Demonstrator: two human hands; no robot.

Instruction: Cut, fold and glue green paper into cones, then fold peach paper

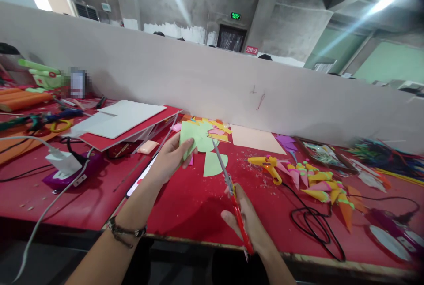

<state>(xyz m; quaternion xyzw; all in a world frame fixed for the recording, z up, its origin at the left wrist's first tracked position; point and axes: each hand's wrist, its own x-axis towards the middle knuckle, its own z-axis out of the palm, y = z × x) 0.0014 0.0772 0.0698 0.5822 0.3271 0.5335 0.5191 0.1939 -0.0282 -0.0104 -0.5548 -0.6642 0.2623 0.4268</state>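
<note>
My left hand pinches a light green paper piece between thumb and fingers, above the red tabletop. More light green paper shows just behind it. My right hand grips red-handled scissors, their blades pointing up and away toward the green paper. From this angle I cannot tell whether the blades touch any paper. A fan-shaped green paper piece lies on the table to the left of the blades. Yellow and pink paper scraps are scattered beyond the green paper.
On the right are a yellow glue gun with a looping black cord, several small paper cones and a tray. White boards and a purple power strip sit left. A phone lies under my left forearm.
</note>
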